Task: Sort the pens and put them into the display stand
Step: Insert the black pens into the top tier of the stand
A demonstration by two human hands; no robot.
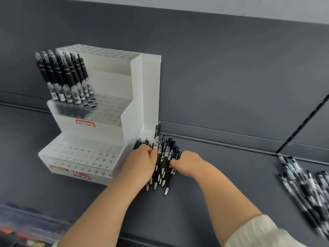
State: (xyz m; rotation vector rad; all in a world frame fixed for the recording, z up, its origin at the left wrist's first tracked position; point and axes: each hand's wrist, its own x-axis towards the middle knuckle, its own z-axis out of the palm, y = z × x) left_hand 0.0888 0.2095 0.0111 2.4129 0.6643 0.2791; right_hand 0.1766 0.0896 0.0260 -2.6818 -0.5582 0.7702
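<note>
A white stepped display stand (pixel 106 122) with rows of holes stands on a dark grey shelf. Several black pens (pixel 65 77) stand upright in its middle tier at the left. Just right of the stand lies a bundle of black pens (pixel 164 161), tips toward me. My left hand (pixel 140 163) grips the bundle from the left, fingers curled over it. On the bundle's right side, my right hand (pixel 188 163) holds it with fingers curled around it. One pen sticks up above the others.
A second pile of black and clear pens (pixel 306 186) lies on the shelf at the far right. A black slotted upright (pixel 302 125) runs diagonally at the right. The shelf's back panel rises behind the stand. Blurred coloured items sit at bottom left.
</note>
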